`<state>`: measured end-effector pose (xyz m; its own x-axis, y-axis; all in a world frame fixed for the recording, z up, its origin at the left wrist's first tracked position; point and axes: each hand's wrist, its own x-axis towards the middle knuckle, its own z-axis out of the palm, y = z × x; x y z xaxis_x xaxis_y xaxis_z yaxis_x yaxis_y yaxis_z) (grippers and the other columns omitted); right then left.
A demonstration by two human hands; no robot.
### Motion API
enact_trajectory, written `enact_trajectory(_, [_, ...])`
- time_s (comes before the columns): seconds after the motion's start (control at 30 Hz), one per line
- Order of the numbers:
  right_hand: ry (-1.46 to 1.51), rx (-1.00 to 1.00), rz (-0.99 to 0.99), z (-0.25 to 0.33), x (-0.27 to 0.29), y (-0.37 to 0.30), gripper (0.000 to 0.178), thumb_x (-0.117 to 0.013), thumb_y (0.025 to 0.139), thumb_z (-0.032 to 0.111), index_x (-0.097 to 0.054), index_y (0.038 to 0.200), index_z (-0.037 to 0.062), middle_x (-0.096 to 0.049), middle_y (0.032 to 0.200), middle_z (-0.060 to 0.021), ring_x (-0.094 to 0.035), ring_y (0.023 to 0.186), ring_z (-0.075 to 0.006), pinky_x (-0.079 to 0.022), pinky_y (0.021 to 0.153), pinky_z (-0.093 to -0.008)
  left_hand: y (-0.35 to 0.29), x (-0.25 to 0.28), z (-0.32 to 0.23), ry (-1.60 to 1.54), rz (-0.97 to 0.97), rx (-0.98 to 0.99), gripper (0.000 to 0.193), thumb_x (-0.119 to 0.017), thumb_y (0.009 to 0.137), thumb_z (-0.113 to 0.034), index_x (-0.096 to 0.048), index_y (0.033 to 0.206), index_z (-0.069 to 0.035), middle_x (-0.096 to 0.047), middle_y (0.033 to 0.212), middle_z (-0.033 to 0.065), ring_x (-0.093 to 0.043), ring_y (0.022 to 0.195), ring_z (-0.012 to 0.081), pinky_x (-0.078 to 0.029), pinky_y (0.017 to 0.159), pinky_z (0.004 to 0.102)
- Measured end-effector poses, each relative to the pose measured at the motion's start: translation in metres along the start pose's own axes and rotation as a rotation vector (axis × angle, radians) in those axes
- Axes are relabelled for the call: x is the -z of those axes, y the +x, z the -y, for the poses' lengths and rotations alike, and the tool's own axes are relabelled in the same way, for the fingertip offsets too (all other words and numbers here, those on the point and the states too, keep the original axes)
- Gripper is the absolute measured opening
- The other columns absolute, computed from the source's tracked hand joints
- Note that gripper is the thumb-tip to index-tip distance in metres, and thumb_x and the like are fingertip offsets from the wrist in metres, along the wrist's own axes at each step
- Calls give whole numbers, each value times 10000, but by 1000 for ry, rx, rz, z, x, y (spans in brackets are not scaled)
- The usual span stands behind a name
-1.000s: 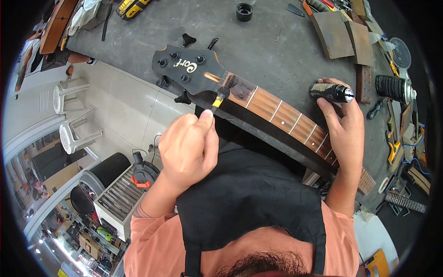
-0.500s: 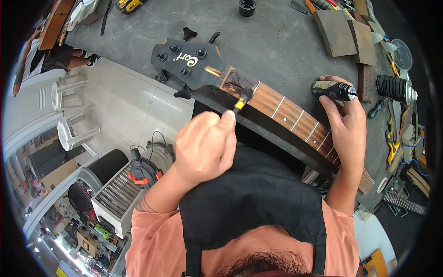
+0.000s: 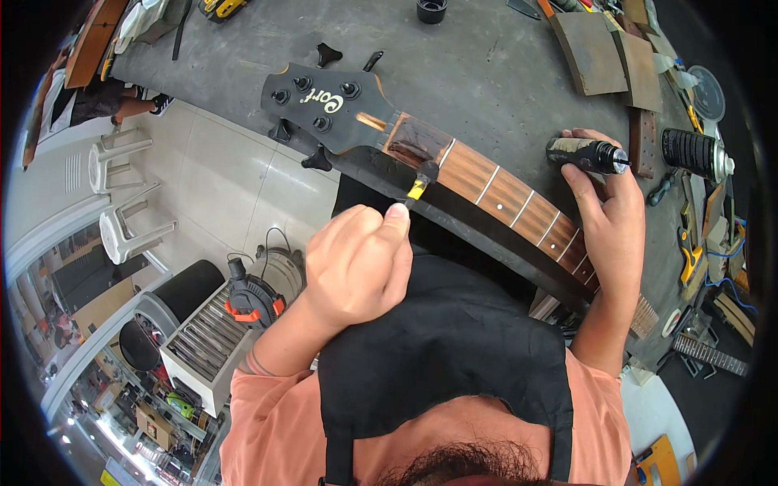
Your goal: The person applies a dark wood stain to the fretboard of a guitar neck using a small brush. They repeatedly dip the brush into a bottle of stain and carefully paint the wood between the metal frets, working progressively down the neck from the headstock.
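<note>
My left hand [image 3: 356,263] is closed around the thin handle of a small brush [image 3: 417,189] with a yellow band and dark bristles. The brush head is at the near edge of a guitar neck's fretboard [image 3: 501,192], by the first fret. A darker, wet-looking patch [image 3: 417,142] covers the wood between the nut end and that fret. The black headstock [image 3: 320,117] with tuning posts points to the far left. My right hand [image 3: 606,212] grips a small dark bottle [image 3: 583,154], tilted on its side beyond the neck, its nozzle to the right.
A spray can [image 3: 693,154], wooden blocks [image 3: 587,53] and hand tools crowd the grey bench's right side. A black round cap [image 3: 432,10] sits at the far edge. White stools [image 3: 134,231] and a vacuum [image 3: 251,300] stand on the floor at left. Another person's legs show far left.
My left hand has drawn the brush slightly nearer to me, from the dark patch to the fretboard's near edge. The dark patch looks more spread out. My right hand holds the bottle nearly still.
</note>
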<state>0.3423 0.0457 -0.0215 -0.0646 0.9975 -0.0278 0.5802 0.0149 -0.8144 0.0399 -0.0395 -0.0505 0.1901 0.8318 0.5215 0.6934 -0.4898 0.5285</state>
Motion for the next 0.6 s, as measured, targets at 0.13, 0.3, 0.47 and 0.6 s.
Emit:
enact_trajectory(0.13, [-37, 10, -4, 1, 2, -1, 310, -779, 1041, 1, -727, 1345, -24, -808, 1234, -113, -786, 1130, -212, -605, 1033, -354, 2, 9, 18, 93, -77, 71, 290, -808, 894, 163, -724, 1141, 36, -530, 726, 72, -474, 537, 226, -392, 514, 352])
enact_trajectory(0.3, [-33, 11, -5, 2, 1, -1, 308, -777, 1041, 0, -729, 1344, -20, -808, 1232, -113, -783, 1129, -203, -606, 1029, -355, 5, 8, 6, 41, -9, 25, 273, -818, 848, 148, -719, 1086, 56, -573, 750, 109, -559, 570, 280, -453, 516, 403])
enact_trajectory(0.47, [-56, -5, -1, 5, 1, 0, 307, -776, 1041, 0, -730, 1344, -20, -806, 1228, -118, -785, 1132, -209, -607, 1025, -356, 7, 2, 6, 25, -34, -35, 269, -814, 855, 156, -714, 1087, 64, -566, 744, 113, -553, 563, 289, -446, 510, 417])
enact_trajectory(0.6, [-65, -3, -1, 6, 2, 0, 304, -774, 1043, 3, -729, 1343, -22, -806, 1235, -120, -789, 1134, -219, -609, 1025, -359, 10, 8, 14, 89, -56, 50, 306, -814, 855, 153, -738, 1138, 64, -556, 745, 106, -546, 569, 277, -443, 510, 410])
